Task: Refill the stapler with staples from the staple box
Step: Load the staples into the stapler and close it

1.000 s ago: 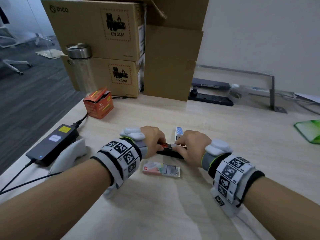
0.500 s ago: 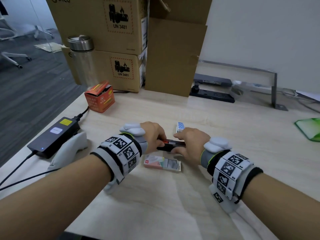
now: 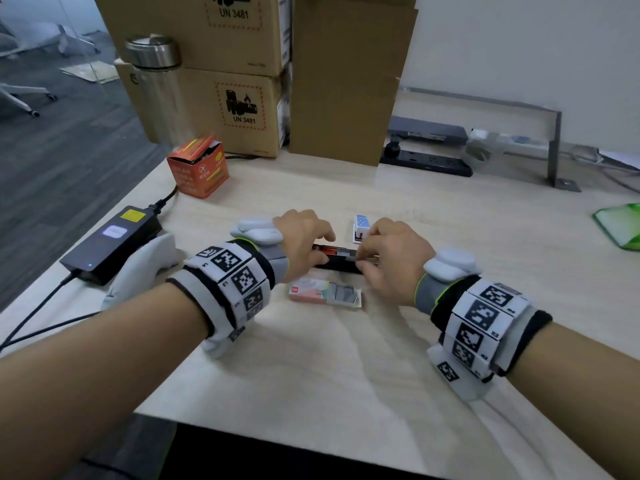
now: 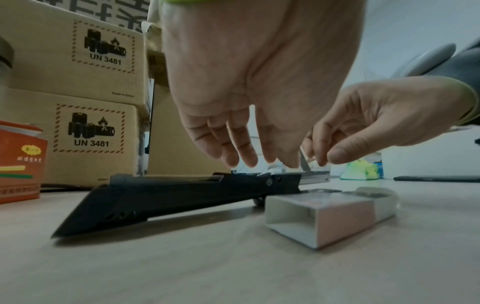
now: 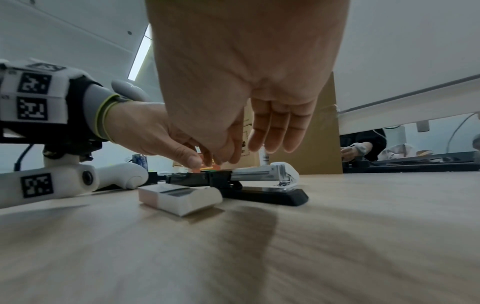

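A black stapler (image 3: pixel 341 263) lies opened out flat on the desk, its cover to the left and its metal magazine (image 5: pixel 259 170) to the right. My left hand (image 3: pixel 323 251) grips the stapler's middle from above, thumb on the near side. My right hand (image 3: pixel 362 263) pinches a thin grey staple strip (image 4: pixel 303 162) at the magazine with thumb and forefinger, its other fingers held straight (image 5: pixel 272 139). The pink and white staple box (image 3: pixel 311 292) lies just in front of the stapler, slid open, with grey staples showing. Fingers hide most of the channel.
A small white stapler with blue dots (image 3: pixel 360 228) stands just behind my hands. To the left are a white controller (image 3: pixel 145 268), a black power adapter (image 3: pixel 110 240) and an orange carton (image 3: pixel 199 168). Cardboard boxes (image 3: pixel 235 109), a steel flask (image 3: pixel 156 81) and a power strip (image 3: pixel 426 162) line the back.
Both hands have stayed on the opened stapler, the right fingers working slightly at the magazine. The head view has tipped down and moved closer.
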The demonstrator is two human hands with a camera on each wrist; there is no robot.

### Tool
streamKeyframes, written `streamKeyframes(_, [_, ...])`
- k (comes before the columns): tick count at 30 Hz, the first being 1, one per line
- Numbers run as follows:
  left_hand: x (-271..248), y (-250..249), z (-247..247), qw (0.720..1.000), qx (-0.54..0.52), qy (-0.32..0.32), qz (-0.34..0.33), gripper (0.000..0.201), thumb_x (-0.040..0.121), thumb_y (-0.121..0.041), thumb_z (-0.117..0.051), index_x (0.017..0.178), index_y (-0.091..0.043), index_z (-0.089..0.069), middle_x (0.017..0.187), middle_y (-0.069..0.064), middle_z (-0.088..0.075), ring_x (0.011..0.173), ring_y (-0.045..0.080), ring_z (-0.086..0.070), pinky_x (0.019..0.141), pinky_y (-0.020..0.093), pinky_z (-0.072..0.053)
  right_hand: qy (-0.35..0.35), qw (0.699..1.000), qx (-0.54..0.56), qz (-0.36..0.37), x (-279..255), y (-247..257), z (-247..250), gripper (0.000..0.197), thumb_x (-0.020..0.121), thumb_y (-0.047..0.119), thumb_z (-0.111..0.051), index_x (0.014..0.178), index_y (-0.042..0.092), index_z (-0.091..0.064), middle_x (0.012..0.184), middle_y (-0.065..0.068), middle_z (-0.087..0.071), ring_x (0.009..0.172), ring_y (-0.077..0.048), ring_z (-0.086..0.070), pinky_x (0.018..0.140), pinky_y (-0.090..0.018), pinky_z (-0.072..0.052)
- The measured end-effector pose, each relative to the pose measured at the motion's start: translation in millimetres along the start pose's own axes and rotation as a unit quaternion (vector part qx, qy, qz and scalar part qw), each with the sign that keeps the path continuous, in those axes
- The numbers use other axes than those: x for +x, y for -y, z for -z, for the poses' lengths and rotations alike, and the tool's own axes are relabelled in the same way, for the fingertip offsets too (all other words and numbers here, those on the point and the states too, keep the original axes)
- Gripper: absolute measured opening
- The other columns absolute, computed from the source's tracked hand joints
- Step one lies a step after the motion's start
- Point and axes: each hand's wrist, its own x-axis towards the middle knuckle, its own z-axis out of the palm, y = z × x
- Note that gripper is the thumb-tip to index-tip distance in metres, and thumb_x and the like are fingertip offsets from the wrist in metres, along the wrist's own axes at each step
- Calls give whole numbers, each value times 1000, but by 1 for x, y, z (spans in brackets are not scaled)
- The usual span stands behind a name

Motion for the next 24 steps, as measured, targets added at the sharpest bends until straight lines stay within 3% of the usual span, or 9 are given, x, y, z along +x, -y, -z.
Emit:
streamKeyframes(4, [-16, -4, 1, 998, -16, 54, -22, 36, 82, -35, -69, 117, -27, -63, 113, -3, -60, 103, 20, -58, 87, 34, -48, 69, 997, 4, 30, -14, 11, 3, 19, 86, 31, -60, 100, 28, -73, 103, 1, -62, 99, -23, -58, 80, -34, -49])
streamKeyframes(8, [-25, -13, -10, 991, 29, 126, -37, 47, 76, -41, -71, 120, -27, -60, 112, -4, -60, 100, 20, -59, 86, 36, -50, 96, 994, 5, 57, -15, 19, 2, 20, 87, 30, -62, 103, 30, -73, 93, 5, -52, 97, -21, -57, 75, -30, -43])
streamKeyframes(12, [-24, -13, -14, 992, 47, 114, -33, 41, 77, -45, -69, 114, -31, -60, 107, -5, -59, 97, 19, -60, 83, 35, -49, 119, 992, -7, 52, -13, 19, 2, 21, 84, 30, -62, 102, 30, -73, 94, 4, -61, 94, -23, -59, 76, -33, -49])
streamKeyframes(15, [-24, -14, -15, 992, 48, 111, -35, 39, 79, -44, -69, 115, -30, -60, 108, -5, -59, 96, 20, -59, 82, 33, -49, 125, 991, -1, 40, -11, 19, 2, 21, 82, 31, -63, 101, 30, -73, 92, 6, -58, 92, -22, -59, 76, -32, -48])
streamKeyframes(19, [-23, -13, -14, 992, 46, 111, -36, 38, 78, -44, -69, 112, -29, -60, 105, -4, -59, 86, 17, -53, 79, 33, -49, 133, 990, -11, 39, -6, 21, -1, 21, 81, 29, -63, 99, 32, -73, 94, 5, -66, 89, -23, -61, 69, -28, -46])
streamKeyframes(24, [-22, -13, -15, 992, 47, 113, -38, 38, 78, -43, -69, 112, -28, -60, 96, -8, -50, 84, 17, -51, 76, 32, -47, 127, 989, -31, 74, -7, 20, -3, 17, 85, 28, -61, 97, 23, -73, 95, -3, -67, 90, -28, -61, 75, -39, -52])
